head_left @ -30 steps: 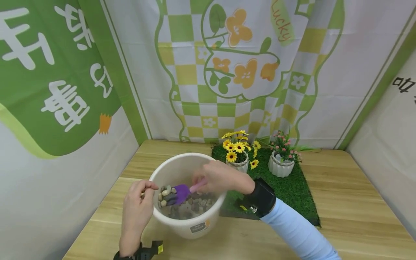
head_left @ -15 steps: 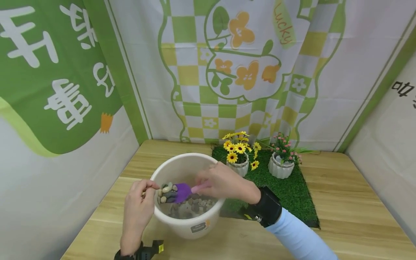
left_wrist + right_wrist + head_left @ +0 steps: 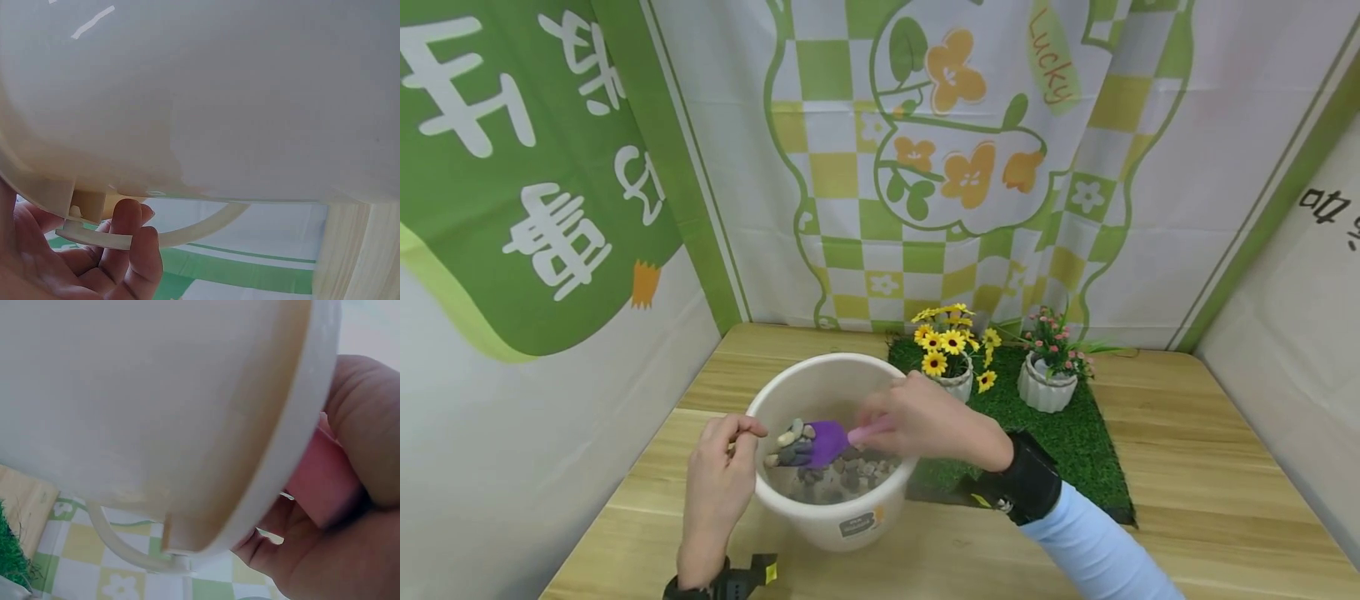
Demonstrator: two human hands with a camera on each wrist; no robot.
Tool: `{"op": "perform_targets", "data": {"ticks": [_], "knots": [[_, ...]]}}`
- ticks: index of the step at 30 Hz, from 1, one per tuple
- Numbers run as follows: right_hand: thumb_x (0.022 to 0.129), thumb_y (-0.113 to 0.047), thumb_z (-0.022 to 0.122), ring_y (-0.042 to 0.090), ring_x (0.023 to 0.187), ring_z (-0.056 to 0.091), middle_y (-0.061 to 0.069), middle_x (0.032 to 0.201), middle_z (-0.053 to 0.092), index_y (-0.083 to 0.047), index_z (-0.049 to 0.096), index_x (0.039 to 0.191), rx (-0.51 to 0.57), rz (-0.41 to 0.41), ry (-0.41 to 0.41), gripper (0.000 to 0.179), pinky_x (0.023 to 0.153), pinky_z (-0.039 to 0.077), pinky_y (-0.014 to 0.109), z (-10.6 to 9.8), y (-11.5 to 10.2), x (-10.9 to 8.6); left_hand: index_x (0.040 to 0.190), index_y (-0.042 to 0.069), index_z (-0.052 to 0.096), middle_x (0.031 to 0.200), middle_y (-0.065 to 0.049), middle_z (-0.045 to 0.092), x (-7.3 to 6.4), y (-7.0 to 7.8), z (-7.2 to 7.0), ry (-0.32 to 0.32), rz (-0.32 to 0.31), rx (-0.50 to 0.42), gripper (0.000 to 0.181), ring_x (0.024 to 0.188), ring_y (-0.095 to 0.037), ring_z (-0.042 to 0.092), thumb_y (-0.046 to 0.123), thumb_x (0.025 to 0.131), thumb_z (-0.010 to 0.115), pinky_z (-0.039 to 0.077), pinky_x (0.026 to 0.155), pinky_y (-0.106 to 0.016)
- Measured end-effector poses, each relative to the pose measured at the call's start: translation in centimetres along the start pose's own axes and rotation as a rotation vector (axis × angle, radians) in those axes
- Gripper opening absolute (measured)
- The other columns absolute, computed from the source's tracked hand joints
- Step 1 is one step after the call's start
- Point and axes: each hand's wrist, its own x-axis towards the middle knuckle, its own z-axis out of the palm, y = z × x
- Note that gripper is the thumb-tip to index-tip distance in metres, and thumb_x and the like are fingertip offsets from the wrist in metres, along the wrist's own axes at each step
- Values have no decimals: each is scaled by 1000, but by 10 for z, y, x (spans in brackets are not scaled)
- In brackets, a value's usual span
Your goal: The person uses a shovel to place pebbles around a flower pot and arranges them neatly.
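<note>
A white plastic bucket (image 3: 835, 527) holds grey and tan pebbles (image 3: 859, 477) in its bottom. My right hand (image 3: 925, 421) grips the pink handle (image 3: 872, 429) of a toy shovel with a purple blade (image 3: 827, 443), inside the bucket above the pebbles. Several stones (image 3: 792, 446) lie on the far end of the blade. At the left rim is my left hand (image 3: 721, 475); in the left wrist view its fingers curl round the bucket's thin white handle (image 3: 187, 234). The right wrist view shows the pink shovel handle (image 3: 325, 478) in my palm, its blade hidden by the bucket.
A green turf mat (image 3: 1045, 450) lies right of the bucket. On it stand a white pot with yellow flowers (image 3: 951, 340) and a white pot (image 3: 1048, 390) with small pink flowers. Printed cloth (image 3: 925, 250) hangs behind the wooden table (image 3: 1210, 433).
My right hand has drawn the shovel a little to the right, and the stones on its blade have shifted. The left hand stays at the bucket's left rim.
</note>
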Motion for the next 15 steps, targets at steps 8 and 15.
{"op": "perform_targets", "data": {"ticks": [8, 15], "knots": [[89, -32, 72, -1, 77, 69, -6, 88, 76, -18, 75, 95, 44, 43, -19, 15, 65, 48, 9, -12, -4, -4, 91, 6, 67, 102, -14, 61, 0, 0, 0, 22, 30, 3, 23, 97, -31, 61, 7, 97, 45, 53, 83, -48], [90, -34, 70, 0, 79, 66, -11, 88, 75, -22, 75, 97, -11, 28, -28, 16, 70, 44, 13, -23, -4, -10, 90, 6, 68, 101, -14, 61, 0, 0, 0, 24, 34, 4, 23, 95, -29, 61, 7, 96, 45, 53, 82, -46]]}}
